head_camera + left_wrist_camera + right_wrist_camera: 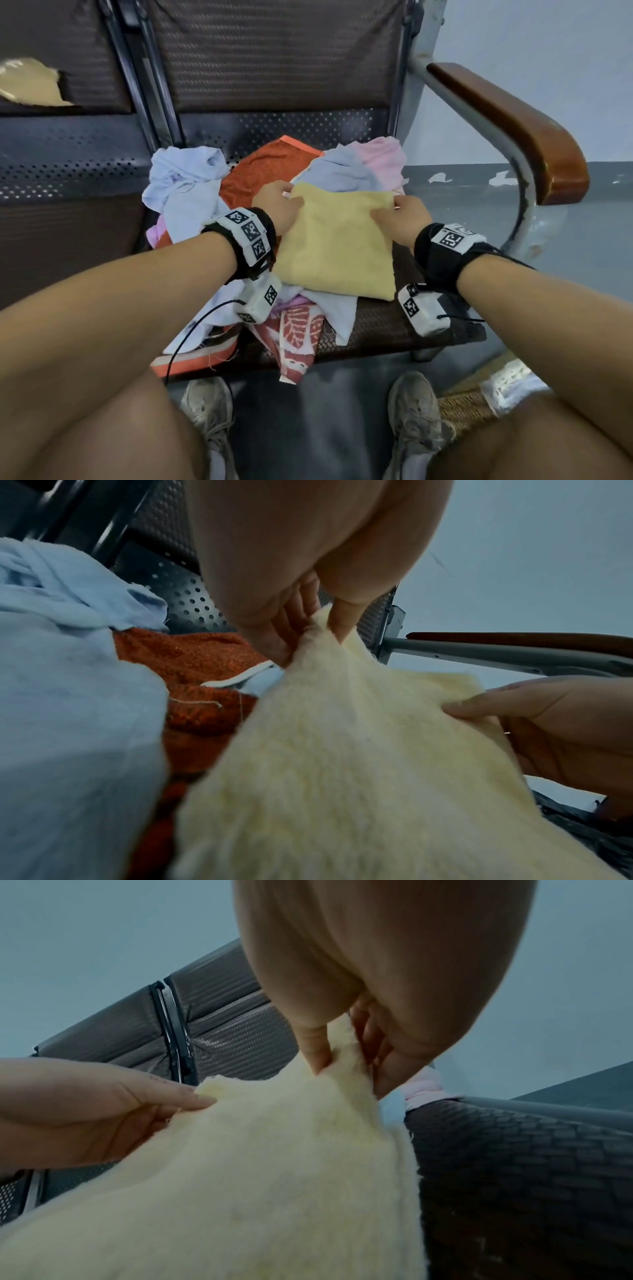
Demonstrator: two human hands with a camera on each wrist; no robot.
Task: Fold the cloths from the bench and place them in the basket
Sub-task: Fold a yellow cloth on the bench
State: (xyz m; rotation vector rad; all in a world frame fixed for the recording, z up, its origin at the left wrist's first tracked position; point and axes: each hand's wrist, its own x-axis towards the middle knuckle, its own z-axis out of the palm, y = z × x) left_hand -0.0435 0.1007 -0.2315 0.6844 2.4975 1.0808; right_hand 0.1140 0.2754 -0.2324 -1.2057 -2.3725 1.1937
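A person sits facing a metal worktop [85, 171] with a perforated seat, piled with loose cloths. The yellow cloth [337, 245] is the landmark here: it lies on top of the pile, spread nearly flat, its near edge already doubled under so it looks folded once. The left hand [279, 205] pinches its far left corner between thumb and fingers — the left wrist view shows the fabric gathered into a small peak inside that grip. The right hand [404, 214] pinches the far right corner the same way, thumb on top, fingers curled beneath. Behind the yellow cloth lie an orange cloth [267, 171], a pale blue cloth [339, 171] and a pink cloth [383, 159]; to its left sits a crumpled white cloth [185, 185], and below its near edge a red patterned cloth [294, 337] hangs off the seat. A woven basket [469, 407] stands on the floor, well below and to the right of the yellow cloth, beside the person's right shoe. The step in hand appears to be folding this cloth. The next move likely calls for both pinched corners to travel together toward the near edge — kept level, so the edges meet squarely.
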